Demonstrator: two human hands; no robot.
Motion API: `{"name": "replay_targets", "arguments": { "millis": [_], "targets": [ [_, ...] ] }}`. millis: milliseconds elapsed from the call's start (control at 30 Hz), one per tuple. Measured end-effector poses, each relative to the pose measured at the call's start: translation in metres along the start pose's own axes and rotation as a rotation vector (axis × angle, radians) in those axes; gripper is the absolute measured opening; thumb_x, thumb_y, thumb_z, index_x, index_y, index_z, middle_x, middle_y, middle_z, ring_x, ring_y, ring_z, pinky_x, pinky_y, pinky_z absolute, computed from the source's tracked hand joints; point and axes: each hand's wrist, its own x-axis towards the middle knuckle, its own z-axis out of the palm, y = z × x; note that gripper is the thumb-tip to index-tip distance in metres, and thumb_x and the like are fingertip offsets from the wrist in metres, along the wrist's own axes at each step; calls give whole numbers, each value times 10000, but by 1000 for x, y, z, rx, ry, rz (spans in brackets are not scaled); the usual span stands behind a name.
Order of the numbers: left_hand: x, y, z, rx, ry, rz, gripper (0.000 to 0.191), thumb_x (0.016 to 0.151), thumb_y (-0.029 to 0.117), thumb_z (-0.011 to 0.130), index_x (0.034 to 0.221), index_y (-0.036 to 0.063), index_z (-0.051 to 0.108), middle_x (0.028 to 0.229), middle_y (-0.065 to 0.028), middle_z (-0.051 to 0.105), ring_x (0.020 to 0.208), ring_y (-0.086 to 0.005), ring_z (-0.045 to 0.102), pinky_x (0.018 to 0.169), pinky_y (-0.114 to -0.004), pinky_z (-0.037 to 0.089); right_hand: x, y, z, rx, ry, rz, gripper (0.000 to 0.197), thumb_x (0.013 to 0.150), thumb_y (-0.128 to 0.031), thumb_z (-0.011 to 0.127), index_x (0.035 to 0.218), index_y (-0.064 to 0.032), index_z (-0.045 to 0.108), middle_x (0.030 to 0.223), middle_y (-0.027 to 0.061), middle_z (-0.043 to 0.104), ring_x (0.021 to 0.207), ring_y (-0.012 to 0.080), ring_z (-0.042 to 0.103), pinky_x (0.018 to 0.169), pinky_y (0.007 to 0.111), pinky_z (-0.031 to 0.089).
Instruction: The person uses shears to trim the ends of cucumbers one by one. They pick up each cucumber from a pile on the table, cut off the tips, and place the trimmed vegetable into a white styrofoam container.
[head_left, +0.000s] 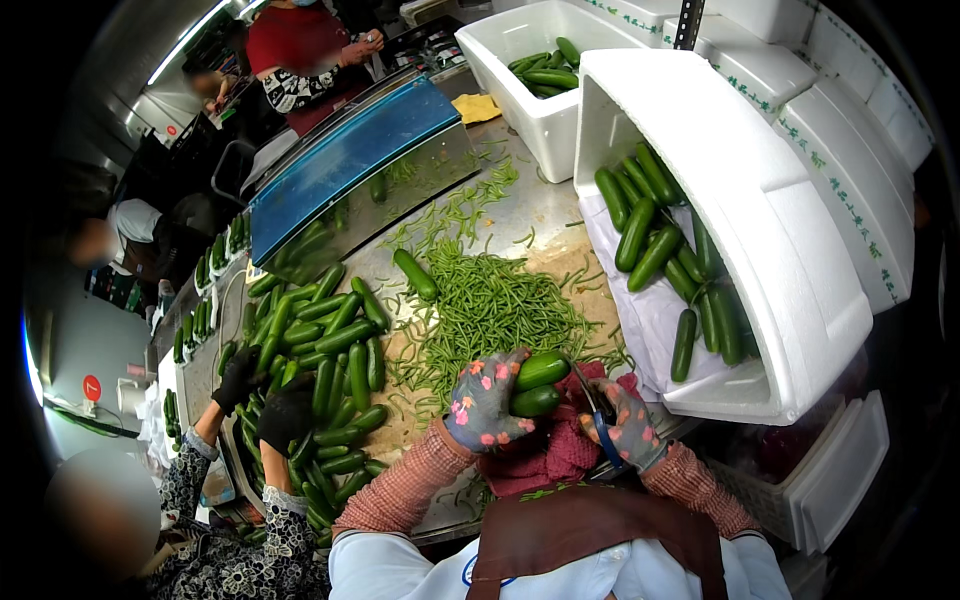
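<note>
In a grey flowered glove, my left hand (486, 405) grips two green cucumbers (541, 372), side by side with their ends to the right. My right hand (628, 427), gloved alike, holds blue-handled scissors (604, 435); their blades reach up to the end of the upper cucumber. Beneath both hands lies a dark red cloth (562, 457) at the table's near edge. Just beyond my left hand spreads a heap of thin green trimmings (502, 307), with a single cucumber (415, 274) at its far left side.
To the right, a tipped white foam box (750, 225) holds cucumbers on paper; another foam box (517, 82) stands behind it. Left is a large cucumber pile (330, 360), where a co-worker's black-gloved hands (285, 412) work. A blue-topped metal box (360, 165) stands at the back.
</note>
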Motion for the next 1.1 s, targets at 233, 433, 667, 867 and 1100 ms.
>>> {"name": "replay_targets", "arguments": {
  "millis": [233, 433, 667, 867, 1100],
  "targets": [
    [-11, -7, 21, -1664, -30, -534, 562, 699, 330, 525, 1132, 4, 373, 972, -141, 471, 877, -254, 471, 799, -367, 401, 14, 19, -35, 479, -312, 116, 373, 825, -323, 426, 987, 13, 435, 647, 85, 493, 505, 138, 484, 435, 194, 389],
    [19, -13, 21, -2431, 360, -599, 492, 710, 423, 407, 941, -11, 433, 811, -162, 438, 730, -278, 416, 706, -393, 376, -5, 6, 24, -686, 216, -302, 327, 740, -162, 533, 1020, 0, 485, 794, 62, 552, 651, 97, 538, 578, 208, 440],
    [14, -30, -5, -2367, 675, -747, 401, 693, 407, 432, 882, 56, 479, 803, -126, 468, 730, -261, 443, 677, -410, 392, 5, 4, 5, -845, 201, -122, 351, 773, -206, 500, 1056, 0, 470, 769, 53, 555, 663, 101, 533, 585, 217, 440],
    [-76, -179, -71, -1915, 1149, -168, 405, 672, 349, 539, 928, 42, 471, 831, -110, 478, 719, -224, 472, 633, -359, 427, 14, 24, -16, -1006, 138, -342, 354, 778, -290, 497, 1000, -14, 476, 678, 66, 540, 539, 105, 506, 482, 220, 421],
    [67, -147, -10, -1566, 428, -60, 588, 728, 177, 541, 1228, 35, 268, 1078, -164, 446, 878, -217, 520, 761, -330, 459, 40, 74, -79, 1292, -821, 641, 554, 823, -349, 458, 1213, -18, 247, 972, 254, 452, 637, 334, 538, 463, 355, 494]
  ]
}}
